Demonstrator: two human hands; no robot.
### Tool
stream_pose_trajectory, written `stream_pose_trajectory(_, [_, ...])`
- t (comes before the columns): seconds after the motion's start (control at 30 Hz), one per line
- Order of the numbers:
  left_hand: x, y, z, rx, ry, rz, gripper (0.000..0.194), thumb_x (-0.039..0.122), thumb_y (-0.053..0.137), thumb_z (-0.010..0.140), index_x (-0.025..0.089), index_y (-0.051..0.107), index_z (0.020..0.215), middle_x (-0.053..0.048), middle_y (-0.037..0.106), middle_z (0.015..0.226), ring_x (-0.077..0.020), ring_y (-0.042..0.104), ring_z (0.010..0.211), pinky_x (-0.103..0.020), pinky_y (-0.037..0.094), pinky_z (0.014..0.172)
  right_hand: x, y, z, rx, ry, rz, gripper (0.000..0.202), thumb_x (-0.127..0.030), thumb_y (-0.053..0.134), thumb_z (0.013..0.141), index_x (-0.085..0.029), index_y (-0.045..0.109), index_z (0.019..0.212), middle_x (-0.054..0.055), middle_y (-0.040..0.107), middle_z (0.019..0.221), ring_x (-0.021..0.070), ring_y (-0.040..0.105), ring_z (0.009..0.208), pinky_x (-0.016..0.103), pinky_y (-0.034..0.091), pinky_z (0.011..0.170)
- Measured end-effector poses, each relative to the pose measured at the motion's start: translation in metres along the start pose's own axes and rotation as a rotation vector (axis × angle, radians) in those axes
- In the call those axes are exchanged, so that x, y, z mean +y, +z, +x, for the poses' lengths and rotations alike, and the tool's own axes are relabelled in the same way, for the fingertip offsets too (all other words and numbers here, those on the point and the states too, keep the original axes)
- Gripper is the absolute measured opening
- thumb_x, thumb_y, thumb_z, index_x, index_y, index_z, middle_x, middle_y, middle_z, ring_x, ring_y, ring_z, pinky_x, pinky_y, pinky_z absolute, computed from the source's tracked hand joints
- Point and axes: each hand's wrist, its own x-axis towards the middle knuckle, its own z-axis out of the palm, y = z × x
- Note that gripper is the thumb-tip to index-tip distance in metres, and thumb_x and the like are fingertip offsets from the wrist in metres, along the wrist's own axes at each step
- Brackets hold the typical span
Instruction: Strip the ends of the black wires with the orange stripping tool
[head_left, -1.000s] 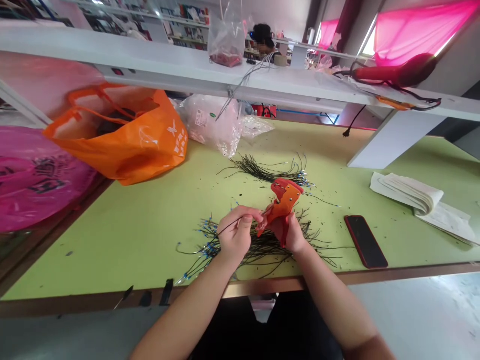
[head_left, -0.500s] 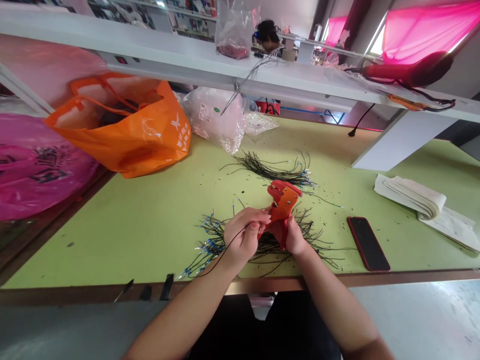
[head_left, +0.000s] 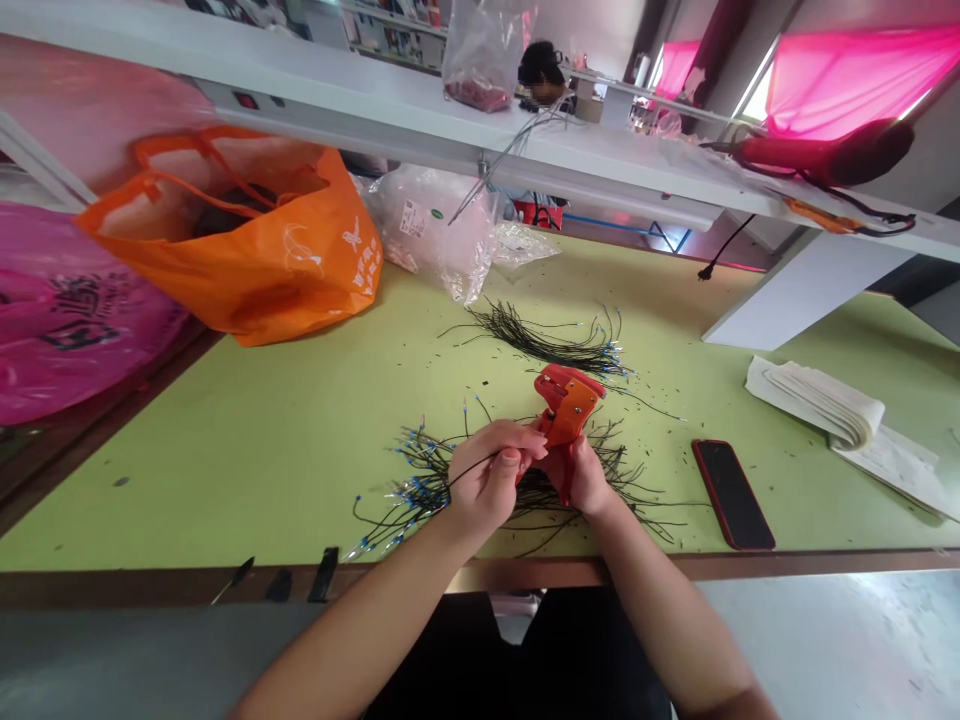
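At the near edge of the green table point(head_left: 247, 440), the left hand point(head_left: 486, 482) was closed in a pinch on a thin black wire point(head_left: 471, 466), thumb pressed against the fingers, the wire trailing off toward 8 o'clock. Just beside it at 3 o'clock, the right hand point(head_left: 582, 474) was wrapped tight around the handles of an orange wire stripper point(head_left: 563, 412), whose head rose above the knuckles toward 12 o'clock, the wire's end meeting it between the two hands. Under both hands lay a loose pile of black wires with blue tips point(head_left: 420, 478), fanned out toward 9 o'clock. A dark phone point(head_left: 732, 494) lay flat at 3 o'clock, well apart from the right hand. Farther off at 12 o'clock sat a second bundle of wires point(head_left: 551, 342). Beyond, at 10 o'clock, stood an orange bag point(head_left: 247, 260), and a clear plastic bag point(head_left: 439, 230) rested near the white shelf point(head_left: 360, 110) overhead.
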Motion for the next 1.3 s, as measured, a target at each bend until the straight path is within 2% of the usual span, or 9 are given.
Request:
stream_pose_trajectory(0.17, [0.004, 0.002, -0.001, -0.024, -0.029, -0.094, 0.034, 0.043, 0.055, 0.103, 0.02, 0.079, 0.094, -0.008, 0.074, 0.079, -0.012, 0.061, 0.053, -0.025, 0.051, 0.049, 0.005, -0.003, -0.002, 0.018, -0.028, 0.011, 0.065, -0.084, 0.066, 0.075, -0.022, 0.065, 0.096, 0.005, 0.062, 0.079, 0.0259, 0.064, 0.073, 0.044, 0.058, 0.071])
stream_pose_trajectory(0.3, [0.004, 0.004, -0.004, 0.056, -0.158, -0.201, 0.038, 0.05, 0.058, 0.1, 0.019, 0.078, 0.092, -0.009, 0.074, 0.079, -0.0108, 0.058, 0.047, -0.022, 0.046, 0.04, 0.009, -0.006, -0.005, -0.018, -0.025, 0.024, 0.065, -0.084, 0.064, 0.077, -0.023, 0.064, 0.1, 0.003, 0.063, 0.071, 0.0255, 0.065, 0.067, 0.045, 0.058, 0.069])
stream_pose_trajectory(0.37, [0.004, 0.004, -0.005, 0.082, -0.176, -0.238, 0.037, 0.05, 0.059, 0.099, 0.019, 0.078, 0.092, -0.008, 0.074, 0.079, -0.0103, 0.058, 0.045, -0.022, 0.047, 0.039, 0.009, -0.006, -0.005, -0.031, -0.038, 0.025, 0.064, -0.083, 0.063, 0.079, -0.023, 0.063, 0.103, 0.002, 0.064, 0.068, 0.0262, 0.066, 0.066, 0.045, 0.058, 0.068])
stream_pose_trajectory(0.57, [0.007, 0.006, -0.003, 0.086, -0.177, -0.296, 0.034, 0.049, 0.063, 0.097, 0.019, 0.078, 0.094, -0.009, 0.074, 0.083, -0.0123, 0.063, 0.048, -0.022, 0.049, 0.039, 0.005, -0.004, -0.005, -0.002, -0.033, -0.017, 0.062, -0.084, 0.062, 0.079, -0.024, 0.061, 0.094, 0.0, 0.059, 0.06, 0.0268, 0.067, 0.064, 0.045, 0.059, 0.065])
stream_pose_trajectory(0.7, [0.008, 0.008, -0.002, 0.051, -0.104, -0.288, 0.031, 0.043, 0.058, 0.102, 0.018, 0.076, 0.099, -0.006, 0.072, 0.081, -0.011, 0.064, 0.049, -0.021, 0.052, 0.041, 0.004, -0.005, -0.006, -0.014, -0.036, -0.056, 0.063, -0.085, 0.059, 0.081, -0.023, 0.059, 0.09, -0.001, 0.057, 0.056, 0.0263, 0.067, 0.063, 0.04, 0.058, 0.059])
stream_pose_trajectory(0.9, [0.008, 0.01, -0.002, 0.029, -0.061, -0.283, 0.029, 0.038, 0.054, 0.104, 0.017, 0.074, 0.102, -0.005, 0.073, 0.081, -0.0097, 0.064, 0.048, -0.019, 0.052, 0.041, 0.006, -0.007, -0.008, 0.007, -0.03, -0.089, 0.064, -0.086, 0.059, 0.08, -0.023, 0.056, 0.085, 0.0, 0.057, 0.056, 0.0243, 0.065, 0.059, 0.032, 0.047, 0.045])
stream_pose_trajectory(1.0, [0.009, 0.01, -0.001, 0.032, -0.06, -0.262, 0.029, 0.038, 0.054, 0.104, 0.017, 0.074, 0.102, -0.005, 0.073, 0.079, -0.0101, 0.065, 0.049, -0.019, 0.052, 0.042, 0.005, -0.006, -0.009, 0.029, -0.006, -0.111, 0.066, -0.088, 0.059, 0.078, -0.023, 0.057, 0.085, 0.0, 0.057, 0.055, 0.0249, 0.064, 0.058, 0.034, 0.047, 0.045])
stream_pose_trajectory(1.17, [0.01, 0.011, -0.001, 0.032, -0.056, -0.256, 0.029, 0.038, 0.054, 0.104, 0.016, 0.073, 0.1, -0.006, 0.073, 0.08, -0.0109, 0.067, 0.052, -0.018, 0.051, 0.041, 0.005, -0.005, -0.01, 0.026, -0.045, -0.072, 0.061, -0.082, 0.061, 0.082, -0.022, 0.06, 0.091, -0.002, 0.056, 0.054, 0.0213, 0.058, 0.049, 0.034, 0.047, 0.044])
stream_pose_trajectory(1.3, [0.009, 0.011, -0.003, 0.016, -0.059, -0.29, 0.027, 0.036, 0.053, 0.105, 0.017, 0.072, 0.102, -0.006, 0.075, 0.084, -0.0122, 0.069, 0.056, -0.019, 0.054, 0.043, 0.006, -0.006, -0.008, 0.021, -0.045, -0.042, 0.06, -0.082, 0.063, 0.081, -0.022, 0.059, 0.089, -0.005, 0.05, 0.052, 0.0183, 0.052, 0.045, 0.037, 0.053, 0.049])
